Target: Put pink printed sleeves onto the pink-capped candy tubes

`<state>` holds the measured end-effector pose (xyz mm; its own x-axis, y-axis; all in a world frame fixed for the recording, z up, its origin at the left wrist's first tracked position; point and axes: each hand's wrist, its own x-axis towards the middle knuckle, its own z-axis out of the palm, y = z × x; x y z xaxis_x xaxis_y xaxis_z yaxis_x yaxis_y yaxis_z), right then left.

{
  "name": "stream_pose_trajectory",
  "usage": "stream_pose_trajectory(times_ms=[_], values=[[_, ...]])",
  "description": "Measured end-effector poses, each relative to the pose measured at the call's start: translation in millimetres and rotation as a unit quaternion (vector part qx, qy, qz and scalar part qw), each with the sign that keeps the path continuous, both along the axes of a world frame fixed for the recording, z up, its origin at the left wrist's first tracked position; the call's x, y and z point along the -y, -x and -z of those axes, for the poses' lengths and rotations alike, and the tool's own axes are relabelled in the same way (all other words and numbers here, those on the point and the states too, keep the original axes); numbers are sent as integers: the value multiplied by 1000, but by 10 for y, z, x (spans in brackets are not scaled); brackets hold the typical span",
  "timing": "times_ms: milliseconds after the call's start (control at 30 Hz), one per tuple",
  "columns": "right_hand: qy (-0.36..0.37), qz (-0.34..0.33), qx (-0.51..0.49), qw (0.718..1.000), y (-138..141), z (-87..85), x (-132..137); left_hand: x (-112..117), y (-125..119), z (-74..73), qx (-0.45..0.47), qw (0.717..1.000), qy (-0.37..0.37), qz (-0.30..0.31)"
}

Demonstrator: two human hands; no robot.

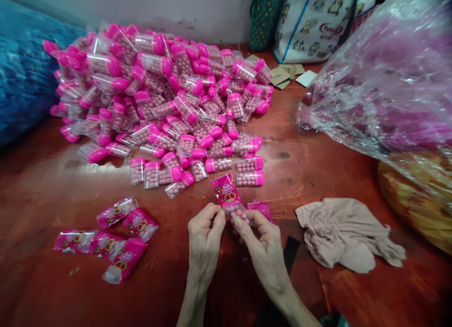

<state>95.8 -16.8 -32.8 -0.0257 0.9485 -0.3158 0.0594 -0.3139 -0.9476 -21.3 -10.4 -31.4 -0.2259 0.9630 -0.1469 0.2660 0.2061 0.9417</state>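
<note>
My left hand point(204, 237) and my right hand point(263, 244) meet over the red-brown floor, both pinching one small clear candy tube with a pink printed label sleeve point(228, 197) on its upper part. The tube holds small pink balls. More pink labels point(261, 208) lie just behind my right hand. A big heap of clear pink-capped candy tubes point(165, 101) lies beyond my hands. Several sleeved tubes point(116, 237) lie in a loose group to my left.
A crumpled beige cloth point(348, 235) lies at the right. A large clear plastic bag of pink items point(384, 82) bulges at the far right, over a yellow bag point(416, 200). Blue sacking point(24, 68) is at the left. Printed tote bags point(310, 20) and cardboard scraps stand by the wall.
</note>
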Motion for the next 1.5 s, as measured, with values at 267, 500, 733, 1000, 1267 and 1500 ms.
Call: stream_pose_trajectory(times_ms=[267, 500, 733, 1000, 1267, 1500], values=[[-30, 4, 45, 999, 21, -11, 37, 47, -71, 62, 73, 995, -3, -69], [-62, 53, 74, 994, 21, -14, 93, 7, -115, 14, 82, 996, 7, -46], [-62, 52, 29, 996, 11, -17, 55, 22, -138, 76, 180, 980, 14, -83], [-17, 0, -25, 1000, -2, 6, 18, -51, -190, 74, 452, 882, 33, -129], [-76, 32, 69, 994, -1, -9, 55, -6, -308, 61, 487, 863, 98, -95], [-30, -13, -10, 999, -53, 5, -25, -11, -273, 74, 488, 861, 97, -106]])
